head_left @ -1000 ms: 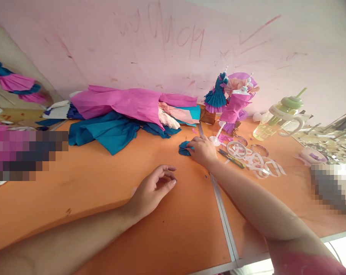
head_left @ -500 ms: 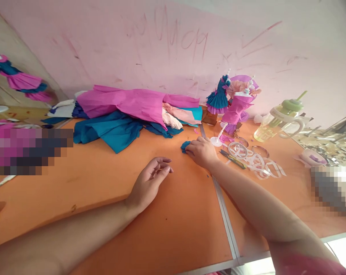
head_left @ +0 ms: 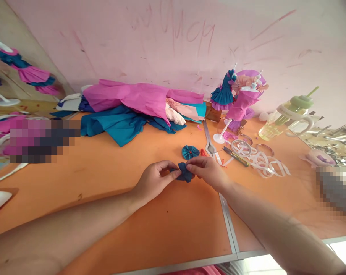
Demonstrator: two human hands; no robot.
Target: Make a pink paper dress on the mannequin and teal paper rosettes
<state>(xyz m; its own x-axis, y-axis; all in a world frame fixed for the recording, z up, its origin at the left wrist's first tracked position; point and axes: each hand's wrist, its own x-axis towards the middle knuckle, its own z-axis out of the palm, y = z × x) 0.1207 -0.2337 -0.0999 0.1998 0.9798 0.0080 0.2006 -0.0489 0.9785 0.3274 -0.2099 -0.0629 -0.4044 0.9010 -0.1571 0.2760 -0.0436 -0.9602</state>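
A small dark blue crepe paper piece [head_left: 185,172] sits just above the orange table [head_left: 110,183], pinched from both sides. My left hand [head_left: 154,180] grips its left edge with thumb and forefinger. My right hand [head_left: 209,170] pinches its right edge. A teal paper rosette [head_left: 190,152] lies flat on the table just behind the held piece, apart from both hands.
Piled pink and teal crepe paper [head_left: 133,110] lies at the back by the wall. Small paper-dressed doll stands [head_left: 236,99] are at back right, with tape rolls and strips [head_left: 256,156], scissors [head_left: 209,143] and a green-lidded bottle [head_left: 287,114]. A metal seam [head_left: 228,229] divides the table.
My right hand drew back from the far rosette toward me with a blue paper piece. My left hand rose and closed on that piece too. The teal rosette is now uncovered.
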